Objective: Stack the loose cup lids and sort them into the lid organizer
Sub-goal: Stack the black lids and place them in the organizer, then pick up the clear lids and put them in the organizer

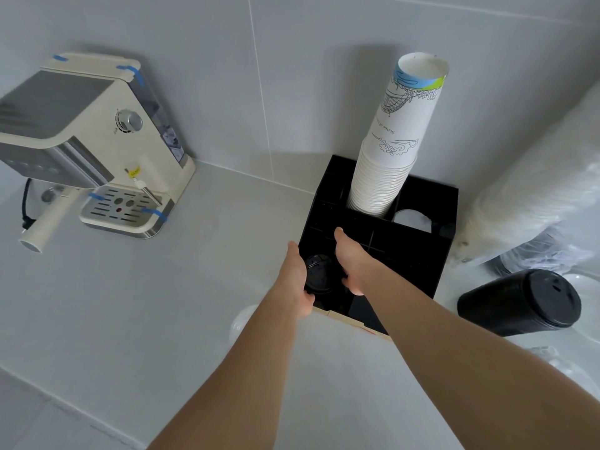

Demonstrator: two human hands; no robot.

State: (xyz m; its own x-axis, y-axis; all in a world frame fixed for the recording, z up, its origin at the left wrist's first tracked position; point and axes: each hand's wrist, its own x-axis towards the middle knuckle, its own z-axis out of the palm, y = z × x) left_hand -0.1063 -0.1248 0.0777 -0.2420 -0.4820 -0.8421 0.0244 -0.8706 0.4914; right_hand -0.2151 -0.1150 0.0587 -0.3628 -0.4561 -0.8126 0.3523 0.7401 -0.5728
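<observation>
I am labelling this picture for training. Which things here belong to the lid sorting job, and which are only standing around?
Belong to the job:
black lids held between left hand and right hand
black lid organizer
lying stack of black lids

Only standing around:
coffee machine
paper cup stack

Smooth matt grey bench (162,303), tiled wall (292,60) of like finish. Glossy black plastic lid organizer (406,254), pale wood-like edge at its base. Black plastic lids (319,274), slightly shiny, ridged on top. Matt white printed paper cups (389,164). Cream plastic espresso machine (97,141) with brushed metal panels and chromed knob. Black plastic lid stack (519,303), satin sheen. Crinkled clear plastic wrap (535,190) over white lids.
</observation>
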